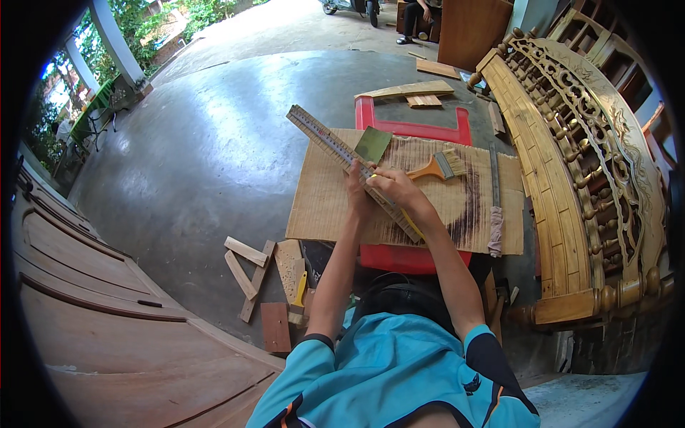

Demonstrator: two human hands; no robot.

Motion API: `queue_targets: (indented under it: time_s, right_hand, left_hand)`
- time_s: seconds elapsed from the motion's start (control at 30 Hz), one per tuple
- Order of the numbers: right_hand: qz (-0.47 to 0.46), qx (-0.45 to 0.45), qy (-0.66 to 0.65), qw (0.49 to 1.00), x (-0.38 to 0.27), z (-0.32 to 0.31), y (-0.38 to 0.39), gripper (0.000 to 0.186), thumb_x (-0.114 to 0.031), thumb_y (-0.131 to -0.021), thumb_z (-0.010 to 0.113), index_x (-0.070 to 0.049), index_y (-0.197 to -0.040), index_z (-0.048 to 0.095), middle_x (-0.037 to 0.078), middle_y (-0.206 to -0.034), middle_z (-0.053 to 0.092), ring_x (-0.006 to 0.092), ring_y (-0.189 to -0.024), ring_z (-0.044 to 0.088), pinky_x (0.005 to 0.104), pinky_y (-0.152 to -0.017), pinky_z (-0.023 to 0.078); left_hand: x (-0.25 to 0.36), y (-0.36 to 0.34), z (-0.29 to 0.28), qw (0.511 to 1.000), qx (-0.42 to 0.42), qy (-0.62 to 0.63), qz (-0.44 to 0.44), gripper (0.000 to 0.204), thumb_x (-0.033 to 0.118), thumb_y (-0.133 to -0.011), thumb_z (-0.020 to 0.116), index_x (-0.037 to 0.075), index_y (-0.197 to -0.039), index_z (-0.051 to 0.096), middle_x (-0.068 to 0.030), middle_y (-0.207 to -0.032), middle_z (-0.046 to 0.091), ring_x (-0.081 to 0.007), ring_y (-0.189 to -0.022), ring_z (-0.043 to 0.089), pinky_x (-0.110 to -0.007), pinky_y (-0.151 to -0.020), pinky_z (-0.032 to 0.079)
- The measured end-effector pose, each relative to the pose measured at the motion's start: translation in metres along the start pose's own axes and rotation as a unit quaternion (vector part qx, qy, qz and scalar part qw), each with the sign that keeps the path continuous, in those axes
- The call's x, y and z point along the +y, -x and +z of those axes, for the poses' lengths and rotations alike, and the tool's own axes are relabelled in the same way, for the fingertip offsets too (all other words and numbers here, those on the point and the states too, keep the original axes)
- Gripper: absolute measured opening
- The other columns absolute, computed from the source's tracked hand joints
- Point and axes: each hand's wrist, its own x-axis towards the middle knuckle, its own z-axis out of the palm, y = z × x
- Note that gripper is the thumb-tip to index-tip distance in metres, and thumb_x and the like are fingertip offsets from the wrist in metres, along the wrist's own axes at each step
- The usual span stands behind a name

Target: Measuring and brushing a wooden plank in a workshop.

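Observation:
A long wooden strip (305, 127) lies slantwise in front of me, with a marked measuring band (340, 148) along its face. Closed around the strip's middle is my left hand (356, 192). My right hand (397, 188) is closed just beside it, over the strip, fingers pinched on a small yellow thing whose kind is mostly hidden. Under both hands lies a stained cardboard sheet (314, 207) on a red plastic stool (421, 130). On the cardboard rest a green sheet, possibly sandpaper (373, 145), a wide paintbrush (429, 170) and a long metal tool with a cloth-wrapped handle (495, 228).
Wood offcuts (246, 251) and a yellow-handled brush (298, 296) lie on the floor at the lower left. A carved wooden bench (571, 164) stands close at right, wooden panels (107, 307) at left. Boards (407, 90) lie beyond the stool. A person (417, 14) sits far back.

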Motion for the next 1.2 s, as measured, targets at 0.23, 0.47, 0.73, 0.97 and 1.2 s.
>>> queue_targets:
  time_s: [0.23,0.47,0.73,0.97,1.2]
  right_hand:
    - [-0.002,0.008,-0.214,0.977,-0.003,-0.022,0.014,0.054,-0.035,-0.081,0.054,0.002,-0.120,0.056,0.005,-0.080,0.057,0.0135,-0.073,0.057,0.0270,-0.063,0.045]
    - [-0.091,0.297,-0.065,0.948,0.011,-0.090,0.054,0.082,-0.031,-0.078,0.062,0.000,-0.143,0.022,0.010,-0.082,0.057,0.0148,-0.070,0.058,0.0259,-0.058,0.045]
    - [0.006,0.471,0.165,0.867,0.079,-0.165,0.161,0.071,-0.020,-0.072,0.068,-0.006,-0.136,0.041,0.021,-0.109,0.062,0.0261,-0.093,0.063,0.0360,-0.081,0.050]
    - [-0.032,0.473,0.279,0.835,0.139,-0.177,0.149,0.064,-0.023,-0.070,0.071,-0.007,-0.128,0.050,0.023,-0.116,0.059,0.0392,-0.106,0.058,0.0425,-0.089,0.046]
    - [-0.037,0.479,0.350,0.804,0.165,-0.207,0.100,0.064,-0.032,-0.072,0.074,-0.008,-0.127,0.052,0.019,-0.117,0.060,0.0360,-0.110,0.055,0.0414,-0.091,0.045]
  left_hand:
    - [0.004,0.006,0.004,0.998,-0.067,0.013,-0.010,0.064,0.064,-0.091,0.036,0.004,-0.103,0.051,-0.0077,-0.089,0.055,-0.0188,-0.080,0.057,-0.033,-0.074,0.051]
    - [0.002,0.001,0.004,0.999,0.039,0.010,0.005,0.065,0.063,-0.092,0.033,0.002,-0.100,0.052,-0.0082,-0.085,0.056,-0.0178,-0.078,0.057,-0.029,-0.072,0.050]
    - [0.001,-0.002,0.001,0.998,0.056,-0.029,0.023,0.065,0.062,-0.093,0.030,0.001,-0.100,0.054,-0.0077,-0.082,0.058,-0.0170,-0.077,0.057,-0.029,-0.071,0.049]
    - [0.003,-0.001,-0.004,0.998,0.021,-0.057,-0.002,0.049,0.051,-0.093,0.045,0.003,-0.099,0.054,-0.0048,-0.080,0.058,-0.0154,-0.074,0.056,-0.028,-0.071,0.049]
    - [0.005,-0.001,-0.004,0.999,0.017,-0.028,-0.022,0.042,0.047,-0.092,0.051,0.006,-0.098,0.057,-0.0044,-0.079,0.060,-0.0146,-0.073,0.058,-0.028,-0.070,0.050]
